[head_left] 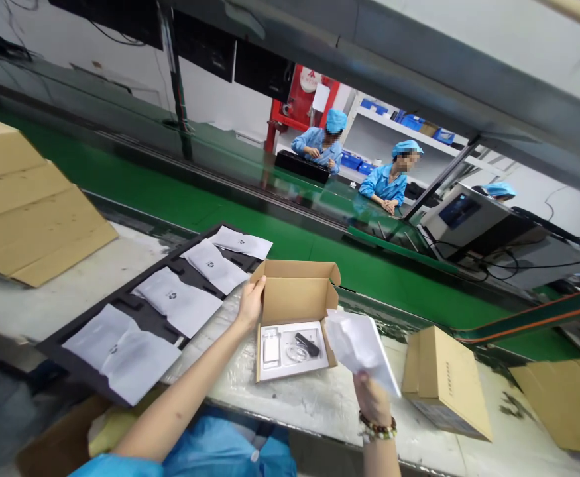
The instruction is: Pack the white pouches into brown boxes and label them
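An open brown cardboard box point(297, 301) sits on the worktable, with its lid standing up at the back. Inside lies a white insert tray point(290, 361) with a white adapter, a coiled cable and a small black part. My left hand point(250, 301) grips the box's left wall near the lid corner, fingers wrapped over the edge. My right hand point(370, 397), with a bead bracelet at the wrist, pinches a white bagged flat item point(362, 348) just right of the box, held above the table.
A black tray point(120, 301) left of the box carries several white bags. A closed brown box point(443, 381) stands to the right. Flat cardboard is stacked at far left point(21, 205) and far right point(563, 401). Behind runs a green conveyor belt point(369, 265); people in blue work beyond it.
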`<state>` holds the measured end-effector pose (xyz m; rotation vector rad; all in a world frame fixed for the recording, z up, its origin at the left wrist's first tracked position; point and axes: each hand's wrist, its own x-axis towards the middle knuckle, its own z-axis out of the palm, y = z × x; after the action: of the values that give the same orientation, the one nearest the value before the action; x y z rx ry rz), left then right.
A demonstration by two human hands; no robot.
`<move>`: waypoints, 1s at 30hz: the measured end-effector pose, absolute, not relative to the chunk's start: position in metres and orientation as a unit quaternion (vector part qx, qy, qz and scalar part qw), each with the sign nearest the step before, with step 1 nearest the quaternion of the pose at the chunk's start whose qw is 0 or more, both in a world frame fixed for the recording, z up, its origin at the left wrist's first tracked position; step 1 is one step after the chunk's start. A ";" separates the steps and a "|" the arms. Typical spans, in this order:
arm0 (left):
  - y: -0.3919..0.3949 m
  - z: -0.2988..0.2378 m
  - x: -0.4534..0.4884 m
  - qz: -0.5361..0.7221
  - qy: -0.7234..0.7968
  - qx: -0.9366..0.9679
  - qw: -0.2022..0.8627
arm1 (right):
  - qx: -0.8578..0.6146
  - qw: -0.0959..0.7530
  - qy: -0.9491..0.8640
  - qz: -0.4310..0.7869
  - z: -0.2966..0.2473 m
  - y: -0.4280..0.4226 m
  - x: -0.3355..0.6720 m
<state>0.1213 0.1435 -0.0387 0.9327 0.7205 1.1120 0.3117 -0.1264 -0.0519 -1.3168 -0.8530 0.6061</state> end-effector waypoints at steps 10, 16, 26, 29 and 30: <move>0.129 -0.036 0.122 0.499 0.298 0.403 0.707 | -0.561 0.722 -0.290 0.282 -0.040 -0.159 0.314; 0.122 -0.028 0.121 0.521 0.299 0.396 0.694 | -0.560 0.733 -0.292 0.253 -0.038 -0.164 0.309; 0.124 -0.028 0.125 0.528 0.306 0.375 0.698 | -0.576 0.708 -0.315 0.262 -0.042 -0.172 0.302; 0.124 -0.027 0.126 0.526 0.310 0.369 0.700 | -0.587 0.705 -0.312 0.247 -0.042 -0.171 0.300; 0.124 -0.027 0.127 0.525 0.312 0.367 0.701 | -0.587 0.709 -0.308 0.240 -0.041 -0.170 0.299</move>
<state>0.1265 0.1238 -0.0268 0.8182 0.6942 1.1694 0.2994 -0.1698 -0.0414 -1.3032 -0.6840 0.5322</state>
